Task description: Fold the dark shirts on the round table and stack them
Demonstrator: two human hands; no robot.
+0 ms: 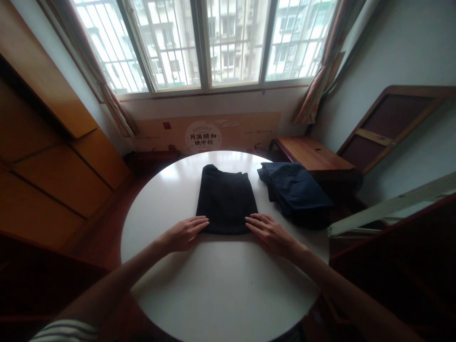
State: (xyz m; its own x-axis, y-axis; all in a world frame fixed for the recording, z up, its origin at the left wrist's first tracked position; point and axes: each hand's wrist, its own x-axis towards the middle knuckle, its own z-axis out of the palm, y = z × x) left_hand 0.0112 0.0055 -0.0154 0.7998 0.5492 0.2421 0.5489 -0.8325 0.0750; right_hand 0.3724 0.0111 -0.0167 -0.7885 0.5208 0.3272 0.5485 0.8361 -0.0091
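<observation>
atop the round white table (224,289), left hand (183,234) and right hand (270,234) lie open against the folded black garment (226,199), steadying it. neither grips.

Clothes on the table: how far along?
Done: the black garment lies folded into a flat rectangle on the round white table. In hand: the left hand and right hand rest open at its near edge, one at each corner. Left: the navy clothes beside it look like a loose, bunched pile, not squared up.

Apartment room: round white table (228,294), barred windows (235,42), wooden bench (313,153)
</observation>
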